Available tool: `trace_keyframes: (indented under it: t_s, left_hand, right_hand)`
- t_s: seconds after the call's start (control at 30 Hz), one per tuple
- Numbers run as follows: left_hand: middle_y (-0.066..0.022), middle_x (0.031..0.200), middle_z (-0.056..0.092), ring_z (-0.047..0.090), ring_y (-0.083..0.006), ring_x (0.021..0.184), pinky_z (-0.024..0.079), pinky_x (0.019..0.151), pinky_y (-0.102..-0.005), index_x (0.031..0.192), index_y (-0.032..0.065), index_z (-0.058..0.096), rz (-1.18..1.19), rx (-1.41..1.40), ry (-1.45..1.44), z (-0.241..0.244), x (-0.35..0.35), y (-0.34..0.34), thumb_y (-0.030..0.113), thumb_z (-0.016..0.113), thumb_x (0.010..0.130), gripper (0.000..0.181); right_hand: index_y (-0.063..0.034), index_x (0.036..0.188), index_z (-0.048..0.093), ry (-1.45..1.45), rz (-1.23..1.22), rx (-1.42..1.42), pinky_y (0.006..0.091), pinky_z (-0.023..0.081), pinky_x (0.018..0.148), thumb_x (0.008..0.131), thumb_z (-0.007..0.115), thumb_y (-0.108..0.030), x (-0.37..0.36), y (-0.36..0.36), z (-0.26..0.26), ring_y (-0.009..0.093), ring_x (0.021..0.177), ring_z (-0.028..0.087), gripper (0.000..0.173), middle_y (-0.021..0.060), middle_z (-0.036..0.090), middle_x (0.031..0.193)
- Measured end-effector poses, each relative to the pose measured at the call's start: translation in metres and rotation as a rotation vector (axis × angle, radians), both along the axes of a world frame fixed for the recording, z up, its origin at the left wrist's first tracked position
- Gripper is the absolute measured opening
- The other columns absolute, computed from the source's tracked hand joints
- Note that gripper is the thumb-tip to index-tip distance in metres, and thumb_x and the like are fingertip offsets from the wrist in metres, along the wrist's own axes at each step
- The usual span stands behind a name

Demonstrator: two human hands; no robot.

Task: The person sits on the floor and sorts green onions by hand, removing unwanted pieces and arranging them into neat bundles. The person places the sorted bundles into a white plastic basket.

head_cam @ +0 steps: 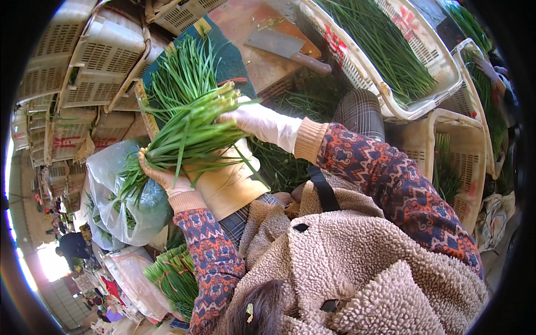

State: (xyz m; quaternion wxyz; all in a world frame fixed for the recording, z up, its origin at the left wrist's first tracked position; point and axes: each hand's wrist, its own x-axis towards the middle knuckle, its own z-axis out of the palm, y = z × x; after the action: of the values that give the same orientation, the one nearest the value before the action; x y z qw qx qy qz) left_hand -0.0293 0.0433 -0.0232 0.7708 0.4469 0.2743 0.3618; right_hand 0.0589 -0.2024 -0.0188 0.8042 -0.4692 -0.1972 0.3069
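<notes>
A loose bunch of green Chinese chives (192, 134) is held across the front of my lap, its pale cut ends pointing up and right. My left hand (161, 173), in a thin glove, grips the leafy end from below. Around the stems near the cut ends is my right hand (255, 119), in a white glove; its fingertips are partly hidden by the leaves. Just behind, another heap of chives (182, 69) lies on a dark green surface (230, 50), with a red tie (232, 80) beside it.
A cleaver (276, 44) rests on a reddish-brown board (268, 16). White plastic crates (377, 79) with chives stand to the right; others (104, 50) are stacked left. A clear plastic bag (142, 222) sits beside my left arm, near tied chive bundles (176, 274). A person's gloved hand (485, 69) shows far right.
</notes>
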Motion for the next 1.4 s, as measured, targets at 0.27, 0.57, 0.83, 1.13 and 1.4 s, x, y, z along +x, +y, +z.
trace_keyframes:
  t_s: [0.27, 0.57, 0.83, 1.13, 1.4]
  left_hand:
    - [-0.0085, 0.115, 0.061, 0.059, -0.0254, 0.101, 0.049, 0.088, -0.0427, 0.112, 0.0099, 0.060, -0.113, 0.022, -0.006, 0.006, 0.001, -0.010, 0.047, 0.050, 0.087, 0.046]
    - [-0.0083, 0.116, 0.060, 0.056, -0.0244, 0.105, 0.045, 0.091, -0.0414, 0.117, 0.0087, 0.059, -0.129, -0.083, 0.017, 0.003, -0.006, -0.004, 0.052, 0.046, 0.088, 0.053]
    - [-0.0081, 0.118, 0.060, 0.055, -0.0240, 0.107, 0.045, 0.092, -0.0401, 0.116, 0.0088, 0.059, -0.145, -0.083, 0.024, 0.007, -0.003, -0.012, 0.051, 0.044, 0.089, 0.052]
    - [-0.0092, 0.115, 0.061, 0.057, -0.0259, 0.104, 0.046, 0.090, -0.0414, 0.112, 0.0085, 0.061, -0.136, -0.034, 0.026, 0.012, 0.002, -0.018, 0.050, 0.047, 0.087, 0.050]
    - [-0.0081, 0.115, 0.060, 0.056, -0.0242, 0.103, 0.045, 0.090, -0.0400, 0.114, 0.0075, 0.059, -0.141, -0.119, 0.055, 0.027, 0.003, -0.034, 0.053, 0.051, 0.087, 0.053]
  right_hand:
    - [-0.0069, 0.096, 0.056, 0.464, -0.206, 0.092, 0.0260, 0.042, 0.046, 0.092, 0.049, -0.017, 0.009, 0.002, -0.014, 0.011, 0.056, 0.048, 0.012, 0.0003, 0.051, 0.072]
    - [-0.0162, 0.079, 0.048, 0.735, -0.479, 0.101, 0.0258, 0.027, 0.045, 0.084, 0.059, -0.024, 0.034, -0.069, -0.064, 0.011, 0.051, 0.039, 0.014, -0.0029, 0.042, 0.062]
    - [-0.0028, 0.103, 0.067, -0.387, -0.247, -0.563, 0.0306, 0.049, 0.079, 0.073, 0.070, -0.049, 0.003, -0.079, -0.007, 0.021, 0.086, 0.064, 0.055, 0.0155, 0.067, 0.090]
    - [-0.0038, 0.082, 0.064, -0.112, -0.201, -0.062, 0.0251, 0.045, 0.076, 0.075, 0.074, -0.014, -0.008, -0.007, -0.004, 0.009, 0.079, 0.055, 0.015, 0.0001, 0.062, 0.084]
    - [-0.0028, 0.083, 0.058, -0.317, 0.162, -0.169, 0.0241, 0.043, 0.079, 0.086, 0.064, -0.020, -0.013, -0.031, -0.018, 0.007, 0.081, 0.051, 0.018, -0.0011, 0.058, 0.082]
